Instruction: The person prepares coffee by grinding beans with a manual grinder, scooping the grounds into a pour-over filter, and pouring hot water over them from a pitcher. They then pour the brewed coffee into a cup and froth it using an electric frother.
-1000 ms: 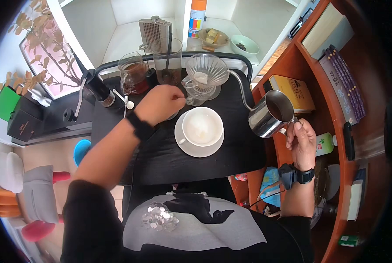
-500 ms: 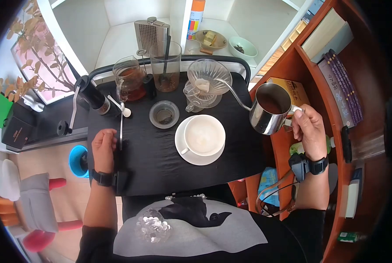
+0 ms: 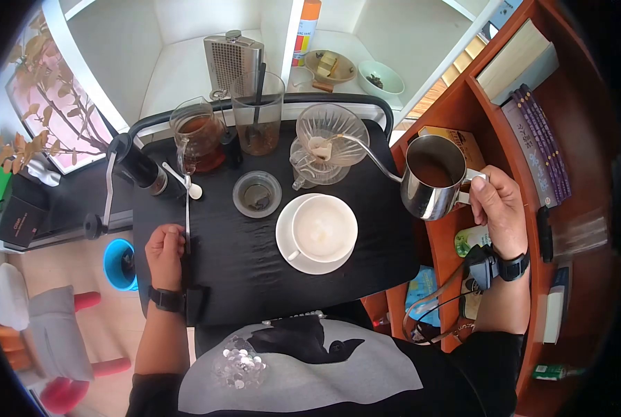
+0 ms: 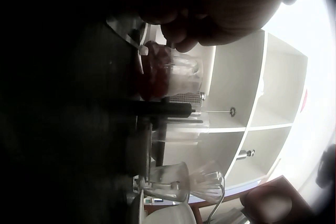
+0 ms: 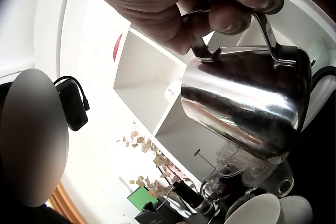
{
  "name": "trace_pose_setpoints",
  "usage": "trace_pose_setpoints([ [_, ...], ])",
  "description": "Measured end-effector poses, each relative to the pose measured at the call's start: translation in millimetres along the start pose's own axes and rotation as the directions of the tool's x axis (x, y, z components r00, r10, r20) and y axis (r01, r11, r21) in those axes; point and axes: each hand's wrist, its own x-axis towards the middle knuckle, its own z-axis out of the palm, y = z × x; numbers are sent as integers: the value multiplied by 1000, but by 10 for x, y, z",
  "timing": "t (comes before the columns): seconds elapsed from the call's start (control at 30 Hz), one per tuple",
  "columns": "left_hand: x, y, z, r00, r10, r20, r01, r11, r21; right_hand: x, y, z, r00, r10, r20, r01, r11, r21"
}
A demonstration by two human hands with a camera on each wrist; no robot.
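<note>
My right hand grips the handle of a steel gooseneck kettle, raised at the table's right edge. Its thin spout reaches left, the tip overlapping a clear ribbed glass dripper in the head view. Something pale lies in the dripper, which sits over a small glass server. The right wrist view shows fingers curled through the handle above the shiny kettle body. At the table's left edge my left hand rests, fingers loosely curled and holding nothing. Beside it lies a long thin spoon.
A white cup of frothy pale drink stands on a saucer near the middle. Behind are a small round dish, a glass pot of reddish-brown liquid, a tall glass and a hand grinder. A brown shelf borders the right.
My left hand has moved from beside the dripper back to the table's left edge, revealing the small dish. The kettle in my right hand has shifted slightly, its spout tip now over the dripper.
</note>
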Motion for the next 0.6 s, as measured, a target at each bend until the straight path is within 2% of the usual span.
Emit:
trace_pose_setpoints([
  [0.1, -4, 10, 6, 1000, -28, -11, 28, 999, 16, 12, -40, 13, 1000, 18, 0, -18, 1000, -8],
  [0.43, -10, -6, 8, 1000, -8, -5, 8, 1000, 2, 21, -25, -17, 999, 26, 31, -26, 1000, 10],
  [0.5, -6, -6, 5, 1000, -10, 0, 10, 1000, 10, 28, -40, 5, 1000, 26, 3, -26, 998, -49],
  [0.6, -2, -1, 12, 1000, 15, 5, -15, 1000, 20, 29, -30, 10, 1000, 21, -2, -21, 999, -33],
])
